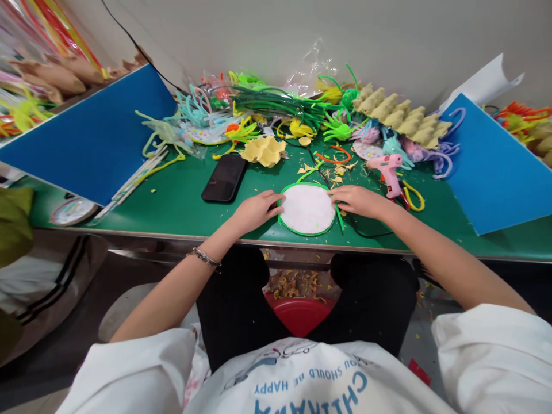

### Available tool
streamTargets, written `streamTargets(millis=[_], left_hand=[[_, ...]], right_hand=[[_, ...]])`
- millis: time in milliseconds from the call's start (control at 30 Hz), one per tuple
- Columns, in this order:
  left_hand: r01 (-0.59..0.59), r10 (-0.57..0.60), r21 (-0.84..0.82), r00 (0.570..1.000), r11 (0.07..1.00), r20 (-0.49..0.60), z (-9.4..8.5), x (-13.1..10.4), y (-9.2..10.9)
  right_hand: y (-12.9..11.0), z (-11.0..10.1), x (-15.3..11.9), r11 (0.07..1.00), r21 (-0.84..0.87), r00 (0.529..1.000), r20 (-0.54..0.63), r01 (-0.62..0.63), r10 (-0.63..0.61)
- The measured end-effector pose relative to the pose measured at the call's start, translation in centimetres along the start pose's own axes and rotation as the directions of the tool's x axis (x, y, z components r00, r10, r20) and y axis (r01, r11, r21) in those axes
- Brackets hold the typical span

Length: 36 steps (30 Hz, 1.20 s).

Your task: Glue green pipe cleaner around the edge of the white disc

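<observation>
A white oval disc (307, 208) edged with green pipe cleaner lies flat on the green table (176, 215) before me. My left hand (257, 210) grips its left edge between thumb and fingers. At the upper right edge, my right hand (356, 201) pinches the rim, its fingertips partly over the white face. One loose green pipe cleaner end (340, 218) sticks out below my right hand, and another green strand (311, 171) lies above the disc. A pink glue gun (389, 174) rests just beyond my right hand.
A black phone (225, 178) lies left of the disc. Scissors with yellow handles (413, 196) are at the right. Behind are egg-carton pieces (264, 150), pipe-cleaner figures (338, 127) and scraps. Blue boards (92, 135) stand at both sides. Another person's sleeve (16, 224) shows at far left.
</observation>
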<state>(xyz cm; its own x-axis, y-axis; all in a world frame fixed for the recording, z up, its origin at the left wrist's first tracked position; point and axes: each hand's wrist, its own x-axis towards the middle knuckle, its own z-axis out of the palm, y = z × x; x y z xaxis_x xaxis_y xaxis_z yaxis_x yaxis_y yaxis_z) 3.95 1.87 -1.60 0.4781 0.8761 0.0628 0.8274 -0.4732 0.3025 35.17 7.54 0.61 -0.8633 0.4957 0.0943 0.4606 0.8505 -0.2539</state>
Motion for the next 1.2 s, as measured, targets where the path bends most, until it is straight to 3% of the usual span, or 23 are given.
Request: streamTargets(millis=[233,467,633,767,867,967,1000,1067,1133,1167,1200], left_hand=[[-0.164,0.166,0.078,0.986,0.983,-0.020,0.3,-0.6,-0.9],[-0.216,0.222,0.076,0.971,0.974,-0.087,0.5,-0.8,-1.4],[-0.231,0.223,-0.018,0.954,0.973,-0.199,0.8,-1.3,-1.6],[-0.254,0.190,-0.136,0.912,0.958,-0.363,0.2,-1.2,-1.0],[-0.237,0.066,-0.235,0.821,0.943,-0.567,-1.5,-0.7,-0.1],[-0.258,-0.102,-0.342,0.646,0.904,-0.757,-4.4,-0.5,1.4],[-0.296,-0.143,-0.375,0.586,0.879,-0.798,-5.6,-0.6,2.0],[-0.400,-0.234,-0.437,0.463,0.806,-0.855,-8.1,-1.2,3.4],[-0.513,-0.309,-0.497,0.410,0.700,-0.858,-10.6,-2.3,4.8],[-0.581,-0.335,-0.489,0.358,0.651,-0.871,-11.7,-2.9,5.4],[-0.624,-0.361,-0.497,0.342,0.603,-0.868,-12.6,-3.5,5.9]], right_hand=[[0.1,-0.1,-0.6,0.999,0.041,1.000,0.010,-0.009,0.008],[0.0,-0.2,-0.9,0.990,0.133,0.999,-0.003,-0.035,0.035],[-0.5,0.1,-0.6,0.970,0.237,0.996,-0.070,-0.042,0.060],[-1.1,0.3,0.6,0.946,0.321,0.971,-0.205,-0.053,0.124],[-2.2,-0.4,2.1,0.916,0.389,0.897,-0.362,-0.101,0.253],[-4.3,-1.5,3.6,0.881,0.458,0.838,-0.430,-0.120,0.337],[-5.0,-2.0,4.0,0.874,0.472,0.841,-0.423,-0.114,0.337],[-6.4,-2.8,4.5,0.868,0.487,0.891,-0.346,-0.097,0.294],[-7.1,-3.9,4.6,0.869,0.489,0.967,-0.176,-0.077,0.185],[-7.0,-4.5,4.6,0.873,0.483,0.991,-0.068,-0.072,0.119],[-6.6,-5.2,4.7,0.879,0.470,0.997,0.042,-0.074,0.062]])
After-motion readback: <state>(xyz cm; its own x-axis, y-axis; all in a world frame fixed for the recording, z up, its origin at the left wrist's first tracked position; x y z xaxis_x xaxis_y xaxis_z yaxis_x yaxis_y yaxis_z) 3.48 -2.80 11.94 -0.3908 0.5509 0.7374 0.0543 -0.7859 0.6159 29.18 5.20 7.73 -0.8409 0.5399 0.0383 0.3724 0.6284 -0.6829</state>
